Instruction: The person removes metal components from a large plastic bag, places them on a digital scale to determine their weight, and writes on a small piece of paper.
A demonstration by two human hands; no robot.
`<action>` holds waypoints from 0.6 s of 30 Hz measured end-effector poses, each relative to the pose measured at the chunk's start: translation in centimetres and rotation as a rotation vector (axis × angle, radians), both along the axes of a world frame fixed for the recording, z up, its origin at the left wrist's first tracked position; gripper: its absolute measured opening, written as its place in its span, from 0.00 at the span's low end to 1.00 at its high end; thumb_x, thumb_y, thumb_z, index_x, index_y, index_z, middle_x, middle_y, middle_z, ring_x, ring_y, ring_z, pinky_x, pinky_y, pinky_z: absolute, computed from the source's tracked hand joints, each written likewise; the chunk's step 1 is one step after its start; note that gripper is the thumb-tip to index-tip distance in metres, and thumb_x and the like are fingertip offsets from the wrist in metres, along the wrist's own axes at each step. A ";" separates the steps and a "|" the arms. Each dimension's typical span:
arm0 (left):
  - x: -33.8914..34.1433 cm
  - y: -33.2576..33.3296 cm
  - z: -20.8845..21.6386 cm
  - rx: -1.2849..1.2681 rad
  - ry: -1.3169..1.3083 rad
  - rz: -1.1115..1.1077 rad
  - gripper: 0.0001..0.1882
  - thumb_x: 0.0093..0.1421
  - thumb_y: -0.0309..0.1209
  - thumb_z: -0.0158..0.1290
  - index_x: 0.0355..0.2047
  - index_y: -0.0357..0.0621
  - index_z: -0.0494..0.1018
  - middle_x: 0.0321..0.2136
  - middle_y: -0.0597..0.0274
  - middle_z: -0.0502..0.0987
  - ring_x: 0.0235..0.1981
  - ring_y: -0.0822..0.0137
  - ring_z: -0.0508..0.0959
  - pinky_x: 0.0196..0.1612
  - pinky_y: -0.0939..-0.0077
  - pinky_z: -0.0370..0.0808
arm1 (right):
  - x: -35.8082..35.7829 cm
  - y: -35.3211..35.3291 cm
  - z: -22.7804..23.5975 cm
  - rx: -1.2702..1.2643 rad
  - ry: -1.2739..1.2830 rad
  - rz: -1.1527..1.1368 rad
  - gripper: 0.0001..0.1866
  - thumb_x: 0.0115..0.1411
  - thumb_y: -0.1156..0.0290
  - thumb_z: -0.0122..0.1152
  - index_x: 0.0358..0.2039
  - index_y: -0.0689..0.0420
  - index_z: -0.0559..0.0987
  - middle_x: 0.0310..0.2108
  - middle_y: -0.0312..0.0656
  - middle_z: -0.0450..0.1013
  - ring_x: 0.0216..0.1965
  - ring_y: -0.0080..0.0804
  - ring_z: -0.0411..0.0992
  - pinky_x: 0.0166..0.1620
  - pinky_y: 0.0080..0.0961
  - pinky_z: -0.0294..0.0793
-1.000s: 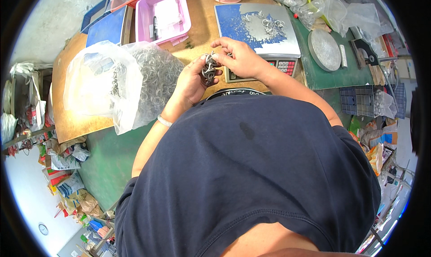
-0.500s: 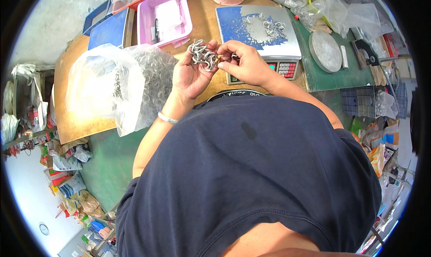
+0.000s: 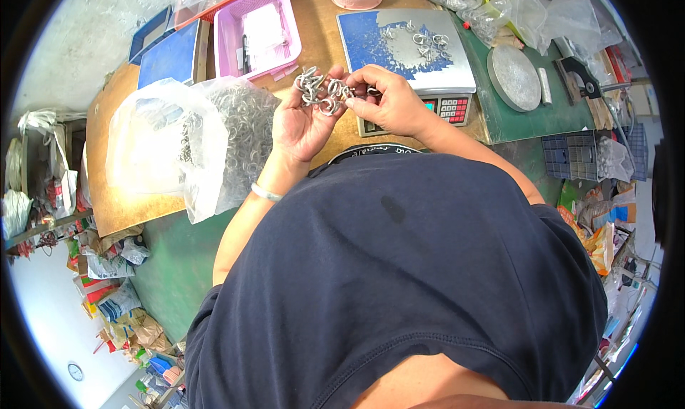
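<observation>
Left hand (image 3: 298,129) has unfolded, fingers loosely open, baring metal rings (image 3: 311,88) to right hand (image 3: 390,103), its fingers pinching some.

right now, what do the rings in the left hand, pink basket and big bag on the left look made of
Rings: probably metal, grey with bright glints; which metal is unclear. Pink basket: likely moulded plastic, smooth and evenly coloured. Bag: apparently thin plastic film, translucent, with soft creases.

Rings (image 3: 309,86) silvery, perhaps grey; basket (image 3: 227,41) pink.
</observation>
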State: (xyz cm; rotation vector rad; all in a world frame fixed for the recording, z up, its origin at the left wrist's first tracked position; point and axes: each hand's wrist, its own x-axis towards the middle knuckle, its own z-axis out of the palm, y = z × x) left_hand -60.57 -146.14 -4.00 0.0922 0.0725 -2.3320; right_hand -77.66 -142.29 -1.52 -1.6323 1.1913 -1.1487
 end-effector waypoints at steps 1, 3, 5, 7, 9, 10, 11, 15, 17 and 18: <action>0.1 0.0 -0.2 -0.005 0.008 -0.013 0.20 0.63 0.37 0.30 0.43 0.33 0.64 0.49 0.43 0.62 0.50 0.48 0.63 0.51 0.50 0.61 | -0.1 -0.1 0.0 0.004 0.004 0.001 0.10 0.47 0.73 0.59 0.30 0.61 0.71 0.24 0.34 0.64 0.25 0.17 0.62 0.27 0.15 0.64; 0.3 0.0 -0.4 -0.044 -0.011 -0.041 0.20 0.63 0.37 0.30 0.43 0.33 0.64 0.48 0.43 0.63 0.50 0.48 0.64 0.51 0.51 0.62 | -0.3 -0.1 0.0 0.069 -0.024 0.035 0.10 0.48 0.74 0.58 0.31 0.61 0.70 0.25 0.34 0.65 0.26 0.17 0.63 0.28 0.15 0.65; 0.3 0.0 -0.3 -0.046 -0.067 -0.034 0.19 0.62 0.36 0.31 0.42 0.33 0.64 0.47 0.42 0.64 0.49 0.48 0.64 0.51 0.50 0.62 | -0.7 -0.3 -0.3 0.191 -0.088 0.103 0.11 0.50 0.77 0.55 0.35 0.61 0.69 0.27 0.33 0.66 0.28 0.15 0.64 0.31 0.13 0.65; 0.3 0.4 0.2 -0.009 -0.161 0.006 0.19 0.62 0.36 0.31 0.41 0.33 0.65 0.46 0.42 0.65 0.49 0.47 0.64 0.52 0.50 0.61 | -0.9 -0.6 -0.5 0.246 -0.216 0.136 0.11 0.51 0.78 0.54 0.36 0.61 0.68 0.28 0.34 0.67 0.30 0.16 0.65 0.32 0.13 0.66; 0.3 0.5 0.5 0.015 -0.192 0.021 0.18 0.62 0.35 0.32 0.41 0.34 0.65 0.46 0.43 0.65 0.50 0.47 0.64 0.53 0.50 0.60 | -1.1 -0.7 -0.1 0.278 -0.300 0.163 0.11 0.51 0.78 0.53 0.36 0.62 0.68 0.30 0.36 0.69 0.31 0.18 0.67 0.33 0.14 0.67; 0.3 0.5 0.6 0.027 -0.208 0.028 0.18 0.62 0.35 0.32 0.41 0.34 0.65 0.46 0.43 0.65 0.50 0.47 0.64 0.53 0.50 0.60 | -1.1 -0.8 -0.1 0.316 -0.319 0.167 0.11 0.51 0.78 0.53 0.37 0.62 0.68 0.30 0.36 0.69 0.31 0.18 0.67 0.33 0.15 0.68; 0.2 0.6 0.7 0.028 -0.213 0.035 0.19 0.62 0.36 0.31 0.41 0.33 0.65 0.45 0.43 0.65 0.50 0.48 0.64 0.53 0.50 0.60 | -1.2 -1.0 -0.1 0.353 -0.337 0.170 0.12 0.51 0.78 0.53 0.37 0.62 0.67 0.30 0.36 0.69 0.31 0.19 0.67 0.33 0.15 0.68; 0.3 0.5 0.7 0.011 -0.217 0.047 0.19 0.62 0.36 0.32 0.41 0.33 0.65 0.45 0.43 0.65 0.50 0.47 0.63 0.54 0.51 0.59 | -1.2 -1.0 -0.3 0.405 -0.465 0.196 0.16 0.50 0.79 0.52 0.41 0.63 0.66 0.33 0.39 0.68 0.33 0.22 0.68 0.34 0.18 0.70; 0.3 0.4 0.7 -0.006 -0.245 0.053 0.17 0.62 0.34 0.33 0.41 0.34 0.65 0.47 0.43 0.64 0.51 0.47 0.63 0.54 0.51 0.59 | -1.3 -1.1 -0.8 0.419 -0.532 0.206 0.18 0.49 0.80 0.51 0.43 0.64 0.64 0.34 0.40 0.67 0.34 0.23 0.68 0.34 0.19 0.70; 0.4 0.4 0.6 -0.016 -0.239 0.045 0.17 0.62 0.34 0.33 0.41 0.34 0.65 0.47 0.43 0.64 0.51 0.47 0.63 0.54 0.51 0.60 | -1.4 -1.1 -1.0 0.426 -0.566 0.211 0.20 0.49 0.80 0.51 0.45 0.64 0.64 0.35 0.41 0.67 0.35 0.24 0.68 0.34 0.19 0.71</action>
